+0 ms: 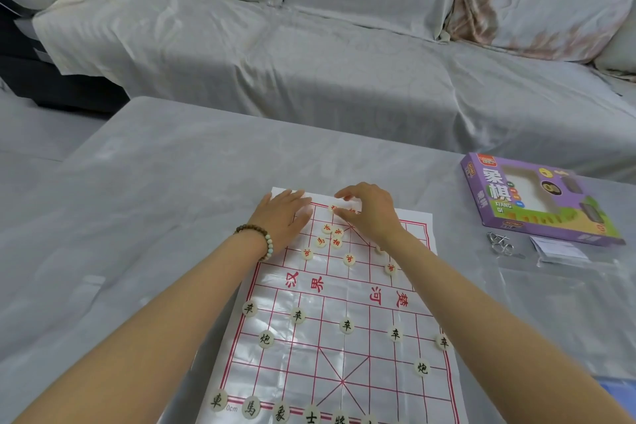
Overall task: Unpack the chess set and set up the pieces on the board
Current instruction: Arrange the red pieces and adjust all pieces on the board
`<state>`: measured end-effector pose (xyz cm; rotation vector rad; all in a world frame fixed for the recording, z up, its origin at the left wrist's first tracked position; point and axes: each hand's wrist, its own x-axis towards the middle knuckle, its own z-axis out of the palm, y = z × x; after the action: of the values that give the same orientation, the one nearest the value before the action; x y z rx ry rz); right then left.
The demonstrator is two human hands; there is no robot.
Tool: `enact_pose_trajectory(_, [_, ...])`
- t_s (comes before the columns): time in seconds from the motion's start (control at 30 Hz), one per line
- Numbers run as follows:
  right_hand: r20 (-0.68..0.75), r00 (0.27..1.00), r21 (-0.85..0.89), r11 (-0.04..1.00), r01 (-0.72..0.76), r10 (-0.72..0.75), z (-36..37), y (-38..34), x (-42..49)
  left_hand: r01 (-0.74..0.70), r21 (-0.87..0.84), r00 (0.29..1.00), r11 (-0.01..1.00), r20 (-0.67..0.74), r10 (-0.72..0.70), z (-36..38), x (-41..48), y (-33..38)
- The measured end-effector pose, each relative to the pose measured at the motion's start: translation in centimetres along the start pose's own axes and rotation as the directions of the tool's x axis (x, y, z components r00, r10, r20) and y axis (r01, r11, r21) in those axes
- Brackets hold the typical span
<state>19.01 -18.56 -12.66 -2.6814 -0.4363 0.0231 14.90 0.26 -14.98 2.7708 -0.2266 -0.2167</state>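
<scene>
Head cam, L to R: grey-covered table (137, 200) in front of me, sheet-draped sofa (309, 45) behind it at the far side. My L hand (285, 213) lies flat on the far-left corner of the board (309, 365), fingers straight and released, pressing the sheet down and holding nothing; bead bracelet (265, 241) on that wrist. Board is a glossy white sheet w/ red grid, lying mid-table and running from the near edge away from me. Black pieces (297, 315) sit on the near half: five in a row across, two more one line nearer at left and right, and a back row along the near edge, partly cut off by the frame. Red pieces (336, 243) are on the far half: a loose bunch of four just near of my hands, three spaced along a line nearer the river text, one more half hidden by my R forearm. R hand (370, 208) is at the far edge, approx mid-board, fingers curled over a couple of red pieces there; motion blur, so I can't tell if I'm pinching one or only touching. Far right on the table: purple box (537, 200), lying flat, well apart from the board. Just near of it, metal rings (499, 243) and a clear bag (559, 249) w/ a paper inside.
</scene>
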Motion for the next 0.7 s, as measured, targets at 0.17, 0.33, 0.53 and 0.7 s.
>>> enact_pose_trajectory(0.17, [0.0, 1.0, -0.059, 0.998, -0.014, 0.014, -0.5, 0.1, -3.8, -0.023, -0.095, 0.998, 0.995, -0.065, 0.017, -0.8, -2.3, 1.2])
enact_pose_trajectory(0.33, [0.04, 0.995, -0.107, 0.991, -0.083, 0.087, 0.6, 0.0, -5.3, -0.015, -0.053, 0.996, 0.998, -0.088, 0.01, 0.0, -3.8, 1.5])
enact_pose_trajectory(0.53, [0.0, 0.995, -0.115, 0.988, -0.104, 0.105, 1.9, -1.1, -5.1, -0.025, -0.032, 0.995, 0.999, -0.102, 0.021, 0.1, -4.4, 2.5])
enact_pose_trajectory(0.7, [-0.033, 0.996, -0.014, 0.996, -0.089, 0.088, 1.0, 0.0, -5.4, -0.007, -0.1, 0.991, 0.995, -0.131, -0.006, -0.5, -3.9, 3.3])
